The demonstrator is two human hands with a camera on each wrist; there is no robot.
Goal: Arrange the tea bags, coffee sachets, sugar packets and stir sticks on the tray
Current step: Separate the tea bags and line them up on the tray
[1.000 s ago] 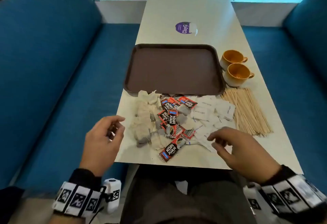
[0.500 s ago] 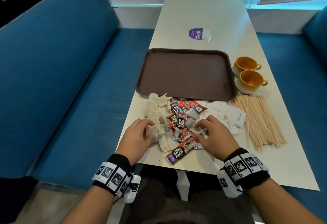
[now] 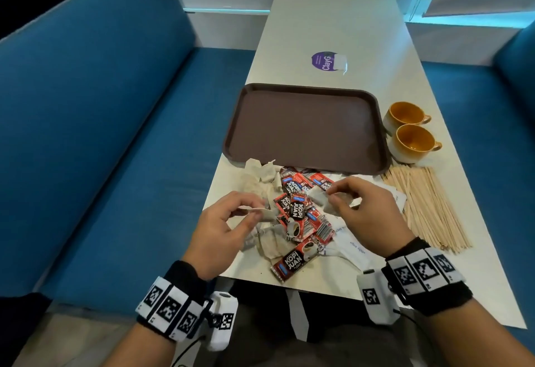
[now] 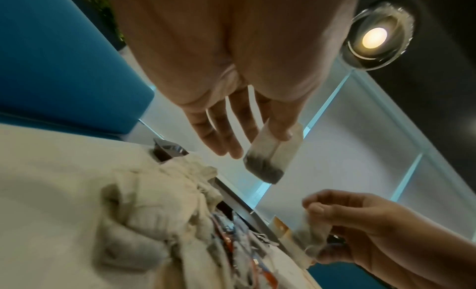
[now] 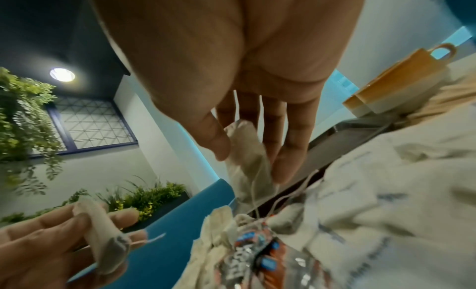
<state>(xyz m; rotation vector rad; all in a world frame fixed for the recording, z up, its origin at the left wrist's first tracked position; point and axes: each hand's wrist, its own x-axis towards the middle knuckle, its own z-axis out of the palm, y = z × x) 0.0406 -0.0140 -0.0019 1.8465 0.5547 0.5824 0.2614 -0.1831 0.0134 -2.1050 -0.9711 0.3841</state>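
A mixed heap lies on the table's near end: pale tea bags (image 3: pixel 262 181), red-and-black coffee sachets (image 3: pixel 295 210), white sugar packets (image 3: pixel 354 246). Wooden stir sticks (image 3: pixel 425 207) lie in a bundle to the right. The brown tray (image 3: pixel 307 129) sits bare beyond the heap. My left hand (image 3: pixel 252 216) pinches one tea bag (image 4: pixel 270 155) between thumb and fingers, lifted above the pile. My right hand (image 3: pixel 333 197) pinches another tea bag (image 5: pixel 247 157), whose string trails down into the heap.
Two orange cups (image 3: pixel 411 135) stand right of the tray, behind the sticks. A purple round sticker (image 3: pixel 325 61) marks the far tabletop. Blue bench seats (image 3: pixel 101 135) flank the table on both sides. The table's near edge is just under my wrists.
Both hands came down onto the heap, each closed on a tea bag, and now hold them raised off the pile. The head view has shifted a little.
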